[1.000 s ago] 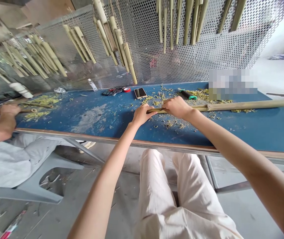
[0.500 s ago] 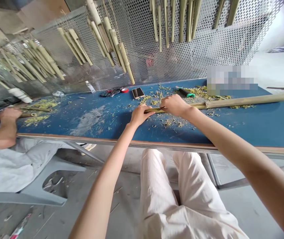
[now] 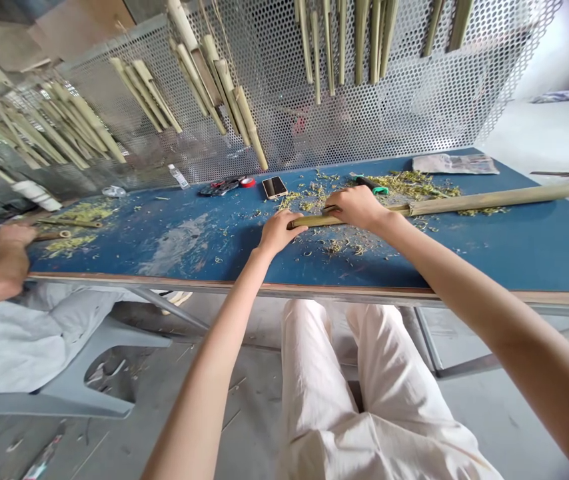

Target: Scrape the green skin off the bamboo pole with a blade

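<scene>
A long bamboo pole (image 3: 494,199) lies across the blue table, its pale section to the right and a greener end toward the left. My left hand (image 3: 278,231) is closed around that left end, thumb along the near side. Over the pole farther right, my right hand (image 3: 356,205) is closed on a thin dark blade (image 3: 332,208), mostly hidden by the fingers, which rests against the bamboo. Curled shavings (image 3: 347,247) lie just in front of the pole. Behind my right hand is a tool with a black and green handle (image 3: 373,187).
A phone (image 3: 274,187), red tape roll (image 3: 247,182) and small bottle (image 3: 178,177) stand along the back. More shavings (image 3: 414,183) and a folded cloth-like piece (image 3: 457,164) lie right. Bamboo pieces hang on the perforated metal screen (image 3: 284,100). A co-worker's hand (image 3: 16,233) is at left.
My right hand has shifted slightly right along the pole with the dark blade, uncovering more of the green bamboo. My left hand keeps its hold. The view has tilted a little.
</scene>
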The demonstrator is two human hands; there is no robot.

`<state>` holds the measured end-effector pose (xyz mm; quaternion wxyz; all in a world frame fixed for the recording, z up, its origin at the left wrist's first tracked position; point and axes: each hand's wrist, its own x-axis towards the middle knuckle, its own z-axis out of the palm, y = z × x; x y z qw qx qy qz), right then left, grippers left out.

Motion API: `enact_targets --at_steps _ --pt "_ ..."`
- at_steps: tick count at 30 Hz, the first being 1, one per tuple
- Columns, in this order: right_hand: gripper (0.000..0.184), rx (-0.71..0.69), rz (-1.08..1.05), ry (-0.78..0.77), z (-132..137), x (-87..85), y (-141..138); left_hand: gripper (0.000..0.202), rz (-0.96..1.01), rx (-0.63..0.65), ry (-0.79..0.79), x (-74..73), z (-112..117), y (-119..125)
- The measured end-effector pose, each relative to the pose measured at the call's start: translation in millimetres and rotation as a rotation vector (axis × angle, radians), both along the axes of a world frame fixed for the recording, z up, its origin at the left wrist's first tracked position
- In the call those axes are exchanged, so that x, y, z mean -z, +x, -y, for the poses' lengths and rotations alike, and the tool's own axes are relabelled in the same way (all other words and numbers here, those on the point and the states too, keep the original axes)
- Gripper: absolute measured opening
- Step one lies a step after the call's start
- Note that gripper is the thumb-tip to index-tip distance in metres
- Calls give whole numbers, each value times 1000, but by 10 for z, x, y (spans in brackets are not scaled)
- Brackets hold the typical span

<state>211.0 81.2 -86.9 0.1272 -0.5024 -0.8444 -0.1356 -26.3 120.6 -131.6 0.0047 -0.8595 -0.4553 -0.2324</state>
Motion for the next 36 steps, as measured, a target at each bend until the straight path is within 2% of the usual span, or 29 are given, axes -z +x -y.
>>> enact_targets --at_steps 4,10,17,24,29,31,36 --pt "31 -27 -45 -3 -62 42 117 38 -11 -10 8 2 5 7" --pt "31 -111 -37 -6 -49 100 -119 36 -24 -6 3 -21 38 21" --pt "28 -58 -12 -32 -19 46 -39 34 -12 -5 5 -21 50 41" --pt "31 -111 31 -4 6 54 -259 30 -21 -9 15 -21 46 53" --pt "25 -7 73 -86 13 -2 -101 30 -5 12 3 -22 46 44" --pt "25 -13 61 -100 15 -8 -22 30 -3 7 1 -27 52 51" --pt "33 -136 -106 56 7 23 -90 30 -53 -52 -3 -39 67 74"
